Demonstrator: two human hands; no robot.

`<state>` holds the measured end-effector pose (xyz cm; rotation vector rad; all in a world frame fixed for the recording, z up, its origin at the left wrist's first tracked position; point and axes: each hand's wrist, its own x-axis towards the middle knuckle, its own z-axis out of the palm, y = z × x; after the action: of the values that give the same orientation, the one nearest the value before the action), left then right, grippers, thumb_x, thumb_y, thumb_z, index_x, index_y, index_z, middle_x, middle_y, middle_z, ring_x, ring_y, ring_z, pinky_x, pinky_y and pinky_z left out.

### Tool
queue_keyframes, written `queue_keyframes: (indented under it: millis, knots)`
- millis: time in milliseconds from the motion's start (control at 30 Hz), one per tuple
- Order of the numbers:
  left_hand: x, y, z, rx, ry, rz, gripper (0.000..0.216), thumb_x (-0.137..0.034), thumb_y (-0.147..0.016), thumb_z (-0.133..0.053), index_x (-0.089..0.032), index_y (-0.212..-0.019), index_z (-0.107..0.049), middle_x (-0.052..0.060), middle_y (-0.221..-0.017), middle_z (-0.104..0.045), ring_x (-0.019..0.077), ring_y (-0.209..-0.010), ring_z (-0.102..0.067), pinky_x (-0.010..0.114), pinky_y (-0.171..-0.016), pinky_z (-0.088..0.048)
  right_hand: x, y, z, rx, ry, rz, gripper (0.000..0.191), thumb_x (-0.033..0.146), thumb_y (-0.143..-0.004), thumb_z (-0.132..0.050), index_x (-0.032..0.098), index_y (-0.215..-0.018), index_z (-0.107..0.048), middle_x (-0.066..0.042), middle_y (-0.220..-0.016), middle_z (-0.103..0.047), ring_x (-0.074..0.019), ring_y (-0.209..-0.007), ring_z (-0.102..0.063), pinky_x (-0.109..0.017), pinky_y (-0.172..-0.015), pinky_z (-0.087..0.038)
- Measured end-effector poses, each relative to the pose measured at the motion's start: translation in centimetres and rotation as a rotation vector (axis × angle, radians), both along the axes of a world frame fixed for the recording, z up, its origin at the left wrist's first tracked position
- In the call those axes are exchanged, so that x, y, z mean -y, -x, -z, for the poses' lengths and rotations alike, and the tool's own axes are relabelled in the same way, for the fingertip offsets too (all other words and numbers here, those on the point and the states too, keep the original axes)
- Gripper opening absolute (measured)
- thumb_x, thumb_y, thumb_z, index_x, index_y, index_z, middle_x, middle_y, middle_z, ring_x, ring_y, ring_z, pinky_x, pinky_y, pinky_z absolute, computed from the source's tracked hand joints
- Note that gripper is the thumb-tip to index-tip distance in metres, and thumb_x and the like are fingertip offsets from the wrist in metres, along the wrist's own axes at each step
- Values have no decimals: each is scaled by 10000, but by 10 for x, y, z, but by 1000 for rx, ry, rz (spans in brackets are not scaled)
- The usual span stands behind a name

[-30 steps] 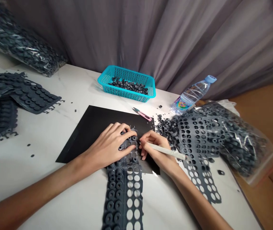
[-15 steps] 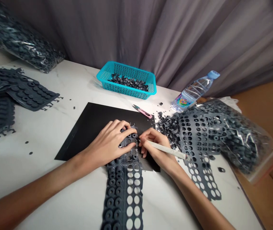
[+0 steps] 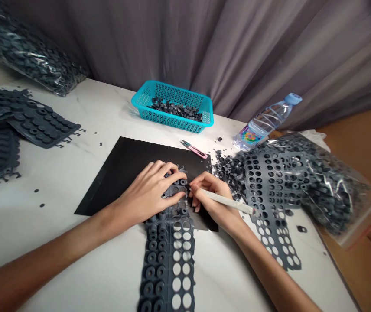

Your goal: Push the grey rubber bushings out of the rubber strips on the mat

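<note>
A dark rubber sheet (image 3: 169, 260) of moulded rings lies lengthwise before me, its far end on a black mat (image 3: 107, 173). Its left columns carry rings, while much of the right side is bare holes. My left hand (image 3: 154, 186) lies spread over the far end, pressing it down with fingers apart. In my right hand (image 3: 213, 197) is a slim white pen-like tool (image 3: 227, 201), gripped like a pencil. Its dark tip points at the sheet's right edge, close to my left fingertips; whether it touches a ring I cannot tell.
Beyond the mat stands a turquoise basket (image 3: 175, 123) holding small dark pieces. Pink thread snips (image 3: 194, 149) lie at the mat's far edge. To the right are a water bottle (image 3: 266, 121), loose pieces, a punched sheet (image 3: 270, 190) and a plastic bag (image 3: 338, 195). More sheets (image 3: 42, 123) lie left.
The view has shifted slightly. Both hands keep nearly the same place, the left on the rubber sheet and the right holding the white tool.
</note>
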<state>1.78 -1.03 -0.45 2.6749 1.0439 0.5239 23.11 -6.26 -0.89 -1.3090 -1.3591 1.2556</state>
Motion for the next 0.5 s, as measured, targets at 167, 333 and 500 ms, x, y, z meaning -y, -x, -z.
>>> queue_keyframes:
  millis: [167, 333, 500]
  knots:
    - [0, 1, -3, -23, -15, 11, 291, -389, -1007, -597, -264, -1267, -635, 60, -1257, -619, 274, -1122, -561, 443, -963, -440, 0, 1, -3, 32, 12, -8, 106, 272, -919, -665, 203, -880, -595, 28, -665, -633, -114, -526, -597, -202, -478, -507]
    - [-4, 2, -8, -10, -57, 8, 243, -352, -1035, -562, -267, -1241, -658, 76, -1329, -591, 283, -1192, -531, 443, -989, -429, 0, 2, -3, 48, 1, 1, 151, 301, -934, -667, 199, -842, -604, 25, -653, -624, -111, -536, -581, -193, -470, -488]
    - [-5, 3, -8, -16, -24, 42, 229, -331, -1050, -545, -254, -1232, -661, 62, -1275, -631, 274, -1164, -548, 433, -976, -420, 0, 1, 2, -32, 9, 19, 155, 318, -942, -680, 198, -883, -603, 6, -729, -669, -110, -545, -600, -204, -482, -504]
